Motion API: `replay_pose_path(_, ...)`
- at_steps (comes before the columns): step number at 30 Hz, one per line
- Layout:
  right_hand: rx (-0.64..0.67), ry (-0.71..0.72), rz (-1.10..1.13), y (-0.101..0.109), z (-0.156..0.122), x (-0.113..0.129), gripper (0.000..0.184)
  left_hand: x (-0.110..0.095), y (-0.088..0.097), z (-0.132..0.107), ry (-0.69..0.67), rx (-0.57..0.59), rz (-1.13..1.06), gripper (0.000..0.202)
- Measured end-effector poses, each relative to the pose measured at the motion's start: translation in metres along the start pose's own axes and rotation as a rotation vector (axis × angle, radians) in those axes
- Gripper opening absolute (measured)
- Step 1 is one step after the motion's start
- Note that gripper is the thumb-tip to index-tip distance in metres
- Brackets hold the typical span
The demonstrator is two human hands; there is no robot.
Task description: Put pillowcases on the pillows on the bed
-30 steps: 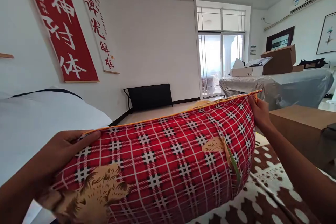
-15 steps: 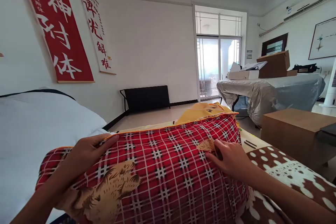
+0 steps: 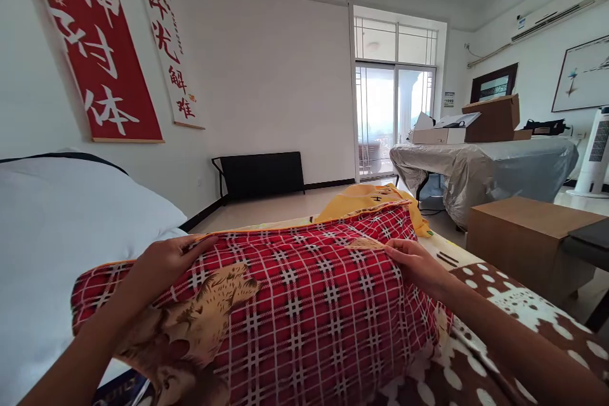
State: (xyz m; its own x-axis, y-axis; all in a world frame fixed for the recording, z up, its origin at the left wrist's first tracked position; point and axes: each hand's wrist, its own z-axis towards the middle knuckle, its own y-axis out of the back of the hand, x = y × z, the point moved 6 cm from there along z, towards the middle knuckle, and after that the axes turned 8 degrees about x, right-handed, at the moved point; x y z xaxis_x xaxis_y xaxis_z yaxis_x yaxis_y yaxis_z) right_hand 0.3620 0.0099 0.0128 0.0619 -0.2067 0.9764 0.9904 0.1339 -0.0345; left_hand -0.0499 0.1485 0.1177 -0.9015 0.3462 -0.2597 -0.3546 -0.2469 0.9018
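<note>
- Red plaid cloth point(image 3: 309, 304) lies bunched across the lower middle of the view, right in front of the person, its far side raised into a ridge between the two hands
- Fingers of the left hand point(image 3: 164, 264) are closed on the far rim, thumb on the near face and the rest mostly hidden behind the orange edging point(image 3: 285, 226)
- Fingers of the right hand point(image 3: 415, 264) appear to pinch a bit of the fabric below that rim, beside a tan patch; how firm the pinch is, I cannot tell
- As a judgement, the fabric should handle as light, soft and floppy, hard to break and not very slippery, sagging wherever it is unsupported
- Best hold, I would say, is at the edging, with the hands well apart so the span between them stays taut; a pinch in the middle of the face would only gather creases
- Under and beside its right end spreads a brown spotted cover point(image 3: 537, 307); behind the ridge sits a yellow cloth point(image 3: 347, 204), and a white cushion point(image 3: 76, 228) swells up at the left
- Farther right stands a wooden box point(image 3: 528, 219), and beyond it a plastic-draped worktop point(image 3: 523, 158) bearing a brown carton point(image 3: 492, 117)
</note>
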Motion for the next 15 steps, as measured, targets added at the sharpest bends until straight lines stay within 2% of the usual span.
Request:
replay_pose_path(4, -0.02, 0.09, -0.332, -0.001, 0.007, -0.013, 0.043, 0.003, -0.01, 0.007, 0.071, 0.016, 0.068, 0.069)
replay_pose_path(6, 0.003, 0.108, -0.505, -0.004, 0.008, -0.023, 0.038, 0.003, -0.016, 0.007, 0.076, -0.038, 0.108, 0.061)
replay_pose_path(8, 0.05, 0.053, -0.687, -0.009, 0.008, -0.04, 0.03, 0.003, -0.03, 0.006, 0.056, -0.101, 0.136, 0.055)
replay_pose_path(10, 0.06, -0.062, -0.913, -0.009, 0.008, -0.062, 0.023, 0.008, -0.06, 0.002, 0.03, -0.086, 0.123, 0.058)
replay_pose_path(13, 0.015, -0.197, -1.218, -0.005, 0.007, -0.093, 0.02, 0.026, -0.126, -0.009, 0.045, 0.106, 0.075, 0.065)
replay_pose_path(15, 0.02, -0.216, -1.27, -0.003, 0.004, -0.11, 0.023, 0.045, -0.163, -0.021, 0.084, 0.185, 0.045, 0.067)
